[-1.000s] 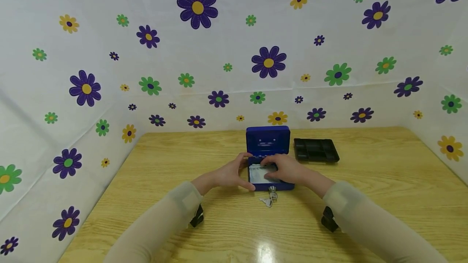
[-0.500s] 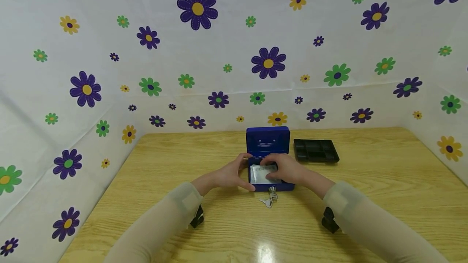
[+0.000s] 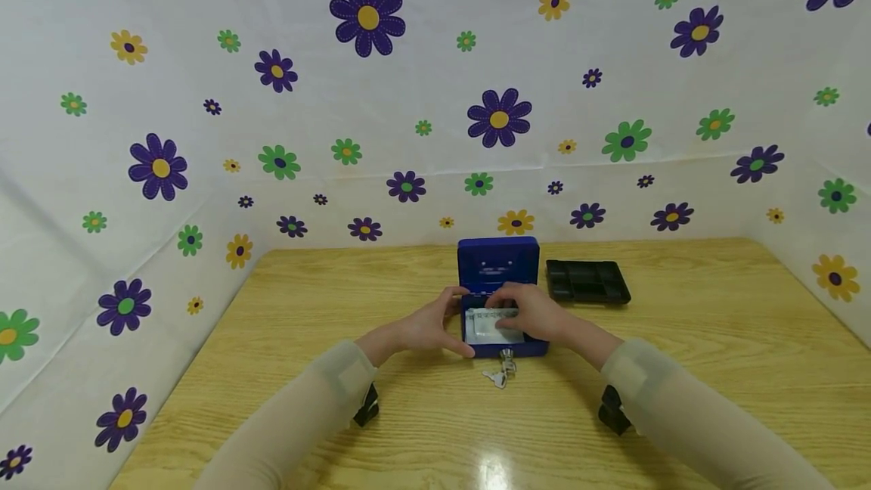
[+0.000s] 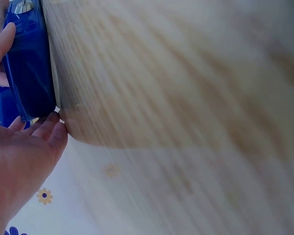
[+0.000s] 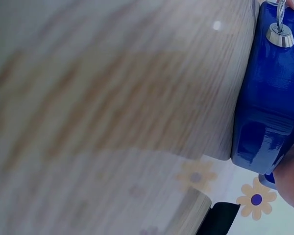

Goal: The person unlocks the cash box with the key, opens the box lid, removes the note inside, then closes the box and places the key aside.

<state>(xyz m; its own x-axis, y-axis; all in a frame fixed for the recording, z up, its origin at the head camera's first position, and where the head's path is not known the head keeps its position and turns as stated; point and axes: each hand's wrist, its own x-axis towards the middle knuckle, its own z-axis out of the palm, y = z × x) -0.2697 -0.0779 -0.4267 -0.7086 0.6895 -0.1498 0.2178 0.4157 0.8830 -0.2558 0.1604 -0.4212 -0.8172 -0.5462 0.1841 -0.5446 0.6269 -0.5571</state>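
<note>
A blue cash box stands on the table with its lid raised behind it. Pale printed paper slips, which look like banknotes, lie inside. My left hand holds the box's left side, thumb at the front corner and fingers towards the back; in the left wrist view the fingertips touch its side wall. My right hand reaches into the box over its right wall, pinching the upper slip between thumb and fingers. A key sits in the front lock, and a second key hangs below it.
A black compartment tray lies behind and right of the cash box. The wooden table ends at a white flowered cloth, which stands at the back and sides. Each wrist carries a dark camera mount.
Inside the box, the upper slip has shifted slightly back under my right hand, which has risen a little. My left hand keeps its place on the box.
</note>
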